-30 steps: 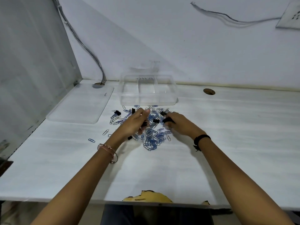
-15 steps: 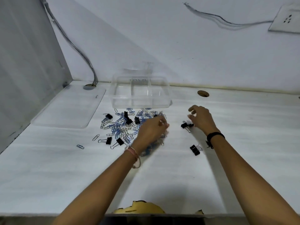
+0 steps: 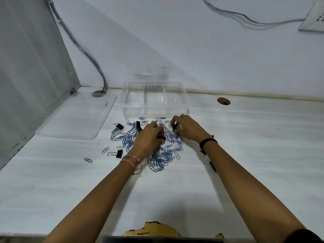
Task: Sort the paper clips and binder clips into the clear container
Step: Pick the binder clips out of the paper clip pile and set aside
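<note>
A heap of blue and silver paper clips (image 3: 162,157) lies on the white table in front of the clear container (image 3: 133,106), which has dividers and looks empty. Black binder clips lie in and around the heap, one (image 3: 119,126) at the left and another (image 3: 119,153) nearer me. My left hand (image 3: 149,139) is over the heap, fingers curled around a black binder clip (image 3: 162,137). My right hand (image 3: 188,128) is at the heap's right side and pinches a black binder clip (image 3: 174,128).
The container's clear lid (image 3: 75,120) lies flat to the left. A grey partition wall stands at far left. Two cable holes (image 3: 223,101) are in the table near the back wall. A small black binder clip (image 3: 212,166) lies by my right forearm.
My right hand has come back from the right side of the table into the heap and now pinches a binder clip. My left hand has shifted slightly within the heap.
</note>
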